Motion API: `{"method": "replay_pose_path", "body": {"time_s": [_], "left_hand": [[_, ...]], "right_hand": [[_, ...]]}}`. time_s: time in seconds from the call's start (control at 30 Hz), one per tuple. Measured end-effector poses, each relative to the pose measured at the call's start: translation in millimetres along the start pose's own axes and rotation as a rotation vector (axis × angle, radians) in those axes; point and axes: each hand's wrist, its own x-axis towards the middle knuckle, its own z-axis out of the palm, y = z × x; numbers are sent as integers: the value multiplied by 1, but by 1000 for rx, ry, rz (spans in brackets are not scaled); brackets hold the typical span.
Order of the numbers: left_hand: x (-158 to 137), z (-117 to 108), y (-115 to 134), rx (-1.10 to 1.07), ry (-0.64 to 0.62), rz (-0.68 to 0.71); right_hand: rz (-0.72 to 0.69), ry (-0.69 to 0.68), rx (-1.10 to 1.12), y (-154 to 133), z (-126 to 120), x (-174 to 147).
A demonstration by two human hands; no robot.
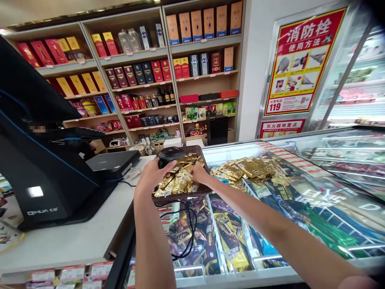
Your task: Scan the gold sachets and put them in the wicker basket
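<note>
A brown woven basket point(180, 195) heaped with gold foil packets point(176, 185) sits on the glass top of a freezer point(210, 265). My left hand point(150, 174) is at the basket's left side, closed round a black barcode scanner point(171, 153). Its lower part is hidden behind my hand and the packets. Inside the basket, on the right, my right hand point(199, 173) has its fingers curled onto a gold packet. To the right of the basket a pile of similar gold packets point(249, 168) lies on the glass.
A black checkout machine point(57, 172) and a dark flat box point(112, 162) stand on the white counter point(87, 237) at left. A black cable point(192, 224) loops over the glass in front of the basket. Shelves of boxed bottles point(141, 74) line the back wall.
</note>
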Motion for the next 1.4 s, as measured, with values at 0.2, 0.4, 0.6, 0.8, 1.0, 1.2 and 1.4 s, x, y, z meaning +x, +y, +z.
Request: {"method": "replay_pose_path", "body": {"time_s": [0.2,0.4,0.6,0.8,1.0,1.2,1.4], "left_hand": [[3,12,8,49,-48,27],[4,27,21,43,-57,64],[4,50,32,75,-194,150],[-5,71,47,48,-388,178],[-6,84,51,75,-475,211],[-6,91,53,101,-480,199],[-9,94,54,63,-462,179]], "right_hand": [[48,169,480,18,-30,-16],[109,652,482,66,-92,-49],[217,529,96,125,-127,-71],[242,439,265,147,-150,-79],[297,391,560,149,-160,-92],[305,360,615,139,-166,-96],[295,377,565,140,-166,-96]]}}
